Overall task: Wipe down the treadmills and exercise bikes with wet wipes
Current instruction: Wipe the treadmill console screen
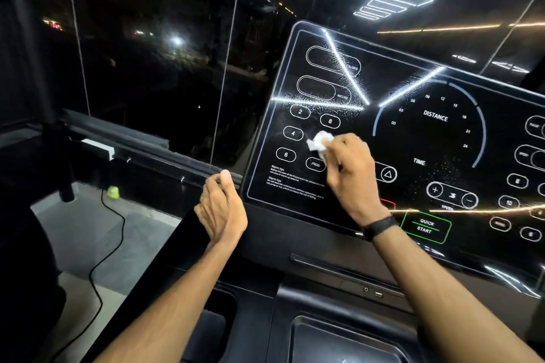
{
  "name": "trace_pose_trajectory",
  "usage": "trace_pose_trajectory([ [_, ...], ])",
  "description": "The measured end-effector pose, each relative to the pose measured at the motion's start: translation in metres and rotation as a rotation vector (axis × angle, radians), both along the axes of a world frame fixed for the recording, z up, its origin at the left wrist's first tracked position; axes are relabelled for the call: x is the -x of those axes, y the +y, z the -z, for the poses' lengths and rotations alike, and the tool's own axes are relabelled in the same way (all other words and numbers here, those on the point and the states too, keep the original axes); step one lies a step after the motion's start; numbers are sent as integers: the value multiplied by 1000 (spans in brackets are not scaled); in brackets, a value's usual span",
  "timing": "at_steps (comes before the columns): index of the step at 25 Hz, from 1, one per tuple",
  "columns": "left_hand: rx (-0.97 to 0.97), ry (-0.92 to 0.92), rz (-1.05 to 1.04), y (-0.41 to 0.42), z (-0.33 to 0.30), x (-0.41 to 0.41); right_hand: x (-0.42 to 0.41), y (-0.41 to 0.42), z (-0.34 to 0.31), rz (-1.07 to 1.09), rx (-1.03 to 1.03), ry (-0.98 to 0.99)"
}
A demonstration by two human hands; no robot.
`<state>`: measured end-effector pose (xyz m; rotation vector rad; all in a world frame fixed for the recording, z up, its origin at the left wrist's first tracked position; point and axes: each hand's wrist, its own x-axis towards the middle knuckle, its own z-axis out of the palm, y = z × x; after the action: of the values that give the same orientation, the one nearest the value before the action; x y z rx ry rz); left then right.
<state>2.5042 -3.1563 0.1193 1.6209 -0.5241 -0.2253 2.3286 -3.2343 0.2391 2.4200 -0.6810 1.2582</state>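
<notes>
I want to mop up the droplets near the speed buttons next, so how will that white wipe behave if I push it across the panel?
The wipe looks crumpled and soft in the right hand, so it probably folds rather than sliding flat. The console panel is glossy with wet streaks, so it likely glides easily. It seems very light.

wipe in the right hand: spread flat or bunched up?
Bunched up. The wet wipe is a crumpled white wad pinched by the right hand against the treadmill console, between the 8 and PROG markings.
</notes>
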Motion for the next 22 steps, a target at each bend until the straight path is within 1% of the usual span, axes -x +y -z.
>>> trace_pose_trajectory([
  [1,6,1,-3,0,0,0,-4,2,4,-6,-27,-63],
  [2,10,-1,-3,0,0,1,-9,10,21,-40,-30,-44],
  [3,9,-4,-3,0,-1,1,-13,21,45,-97,-11,60],
  [5,6,-24,-10,-1,1,0,-13,47,83,-215,75,343],
  [6,6,-38,-13,-1,2,0,-14,47,81,-235,105,425],
  [7,7,-48,-14,-2,2,0,-17,38,69,-244,127,451],
  [8,5,-51,-9,-2,3,-1,-23,27,49,-225,143,423],
  [9,0,-51,-2,-3,4,-2,-28,16,25,-185,137,349],
  [11,-7,-43,0,-3,5,-2,-39,-3,-14,-86,90,98],
  [12,-11,-43,-2,-3,6,-2,-43,-6,-18,-67,47,14],
  [13,-16,-46,-6,-3,5,-1,-48,-2,-10,-72,30,-11],
  [14,-19,-50,-9,-2,5,-1,-53,5,8,-108,48,36],
  [16,-10,-63,-12,-2,6,-2,-56,28,51,-257,103,280],
  [17,-6,-69,-11,-3,6,-2,-53,34,62,-298,144,391],
  [19,-9,-76,-4,-4,6,-3,-54,22,44,-301,202,505],
  [20,-14,-79,4,-5,7,-4,-58,10,23,-258,218,486],
  [21,-19,-85,9,-5,8,-4,-62,-4,-2,-189,214,427],
  [22,-23,-87,9,-5,8,-5,-66,-16,-29,-115,214,319],
])
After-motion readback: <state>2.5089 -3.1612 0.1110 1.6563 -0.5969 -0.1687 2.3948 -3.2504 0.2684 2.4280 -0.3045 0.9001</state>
